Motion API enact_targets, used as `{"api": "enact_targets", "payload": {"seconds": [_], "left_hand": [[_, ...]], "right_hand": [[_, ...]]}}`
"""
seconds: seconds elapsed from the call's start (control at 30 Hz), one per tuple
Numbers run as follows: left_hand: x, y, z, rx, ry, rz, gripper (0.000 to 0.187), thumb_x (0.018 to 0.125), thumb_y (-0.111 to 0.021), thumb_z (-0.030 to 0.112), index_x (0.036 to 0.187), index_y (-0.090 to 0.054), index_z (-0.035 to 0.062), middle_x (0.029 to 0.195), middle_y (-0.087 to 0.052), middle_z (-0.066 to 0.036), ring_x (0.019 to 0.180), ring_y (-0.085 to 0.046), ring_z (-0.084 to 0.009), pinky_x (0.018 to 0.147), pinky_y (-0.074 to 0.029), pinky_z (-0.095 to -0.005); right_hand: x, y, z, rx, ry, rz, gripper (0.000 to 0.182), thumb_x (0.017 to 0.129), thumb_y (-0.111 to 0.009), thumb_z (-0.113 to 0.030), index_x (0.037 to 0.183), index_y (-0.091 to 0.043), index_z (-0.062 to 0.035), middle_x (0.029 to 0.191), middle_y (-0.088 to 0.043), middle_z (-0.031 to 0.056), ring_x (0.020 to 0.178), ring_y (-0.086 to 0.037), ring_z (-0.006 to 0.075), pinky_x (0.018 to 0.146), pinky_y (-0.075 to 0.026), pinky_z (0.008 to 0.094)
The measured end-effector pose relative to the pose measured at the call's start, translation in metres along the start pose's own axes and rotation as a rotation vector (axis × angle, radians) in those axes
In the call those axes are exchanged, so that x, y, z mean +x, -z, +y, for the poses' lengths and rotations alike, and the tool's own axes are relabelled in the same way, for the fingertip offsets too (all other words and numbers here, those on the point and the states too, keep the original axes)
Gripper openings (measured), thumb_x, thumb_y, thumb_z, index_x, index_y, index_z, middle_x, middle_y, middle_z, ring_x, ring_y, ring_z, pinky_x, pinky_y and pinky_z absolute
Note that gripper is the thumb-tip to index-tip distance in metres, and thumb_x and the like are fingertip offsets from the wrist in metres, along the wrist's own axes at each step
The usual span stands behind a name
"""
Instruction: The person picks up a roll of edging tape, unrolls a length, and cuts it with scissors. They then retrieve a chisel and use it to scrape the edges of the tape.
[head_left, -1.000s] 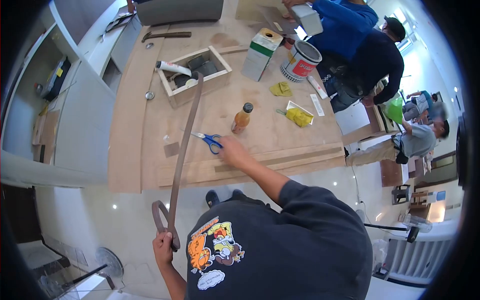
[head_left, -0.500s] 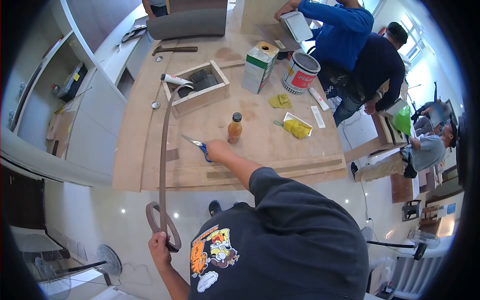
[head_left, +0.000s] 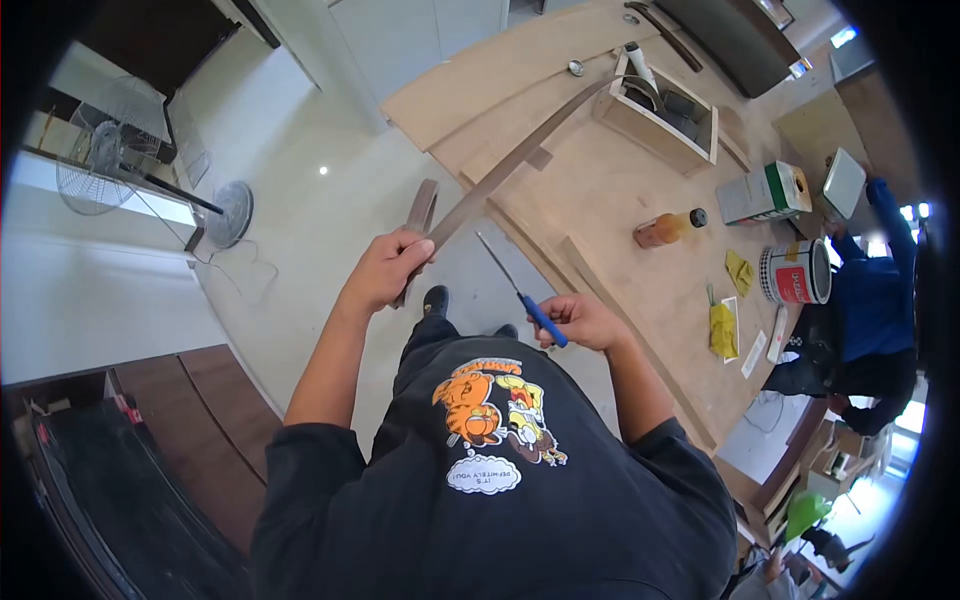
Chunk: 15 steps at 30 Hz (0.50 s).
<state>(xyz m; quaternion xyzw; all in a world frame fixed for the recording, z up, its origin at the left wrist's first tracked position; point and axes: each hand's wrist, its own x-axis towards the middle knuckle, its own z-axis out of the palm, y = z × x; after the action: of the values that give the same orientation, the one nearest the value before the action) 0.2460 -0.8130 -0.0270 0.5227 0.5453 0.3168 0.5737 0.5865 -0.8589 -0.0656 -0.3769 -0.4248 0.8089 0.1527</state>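
Note:
My left hand (head_left: 385, 270) grips a long brown strip of edge banding (head_left: 500, 178), thumb pressed on top. A looped part of the same strip hangs just beyond the fingers, and its far end runs up to the wooden box (head_left: 650, 132) on the table. My right hand (head_left: 585, 322) holds blue-handled scissors (head_left: 543, 320) off the table's near edge. Their blades point up and left toward the strip, apart from it, and look closed. On the table, a bottle of orange-brown liquid (head_left: 660, 232) lies beyond my right hand in this view; whether it stands is clear from its upright cap.
The plywood table (head_left: 600, 215) also bears a white-and-green can (head_left: 750, 198), a paint tin (head_left: 785, 275), yellow cloths (head_left: 722, 330) and a hammer (head_left: 668, 38). A person in blue (head_left: 868, 300) is at its far side. Fans (head_left: 232, 215) stand on the floor at left.
My right hand has lifted the scissors from the table and brought them near my body. My left hand has risen with the strip toward the table edge. The view has turned left.

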Motion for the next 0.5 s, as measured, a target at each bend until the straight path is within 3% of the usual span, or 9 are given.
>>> {"api": "enact_targets", "payload": {"seconds": [0.07, 0.3, 0.5], "left_hand": [[-0.002, -0.001, -0.001, -0.051, -0.008, -0.014, 0.028, 0.093, -0.061, 0.025, 0.083, -0.066, -0.0003, 0.079, -0.051, 0.000, 0.066, -0.048, -0.0096, 0.061, -0.040, -0.0258], [0.005, 0.004, -0.004, -0.067, -0.012, -0.103, 0.027, 0.096, -0.058, 0.022, 0.085, -0.066, -0.0006, 0.083, -0.052, -0.001, 0.070, -0.049, -0.0079, 0.064, -0.042, -0.0246], [0.005, 0.015, -0.003, 0.013, -0.044, -0.127, 0.030, 0.096, -0.058, 0.025, 0.087, -0.065, -0.0020, 0.082, -0.051, -0.002, 0.070, -0.049, -0.0092, 0.064, -0.041, -0.0253]], "right_hand": [[0.006, -0.008, -0.004, -0.046, -0.044, -0.067, 0.031, 0.083, -0.073, -0.010, 0.110, -0.063, 0.0013, 0.091, -0.066, 0.0020, 0.081, -0.062, 0.0077, 0.073, -0.050, 0.0228], [0.017, -0.011, -0.014, -0.147, -0.020, -0.075, 0.052, 0.076, -0.082, -0.026, 0.116, -0.061, 0.0010, 0.092, -0.065, 0.0008, 0.083, -0.059, 0.0069, 0.074, -0.048, 0.0226], [0.036, -0.030, -0.031, -0.209, -0.088, -0.018, 0.050, 0.075, -0.083, -0.021, 0.113, -0.060, 0.0004, 0.088, -0.063, -0.0012, 0.079, -0.057, 0.0062, 0.070, -0.046, 0.0214]]}}
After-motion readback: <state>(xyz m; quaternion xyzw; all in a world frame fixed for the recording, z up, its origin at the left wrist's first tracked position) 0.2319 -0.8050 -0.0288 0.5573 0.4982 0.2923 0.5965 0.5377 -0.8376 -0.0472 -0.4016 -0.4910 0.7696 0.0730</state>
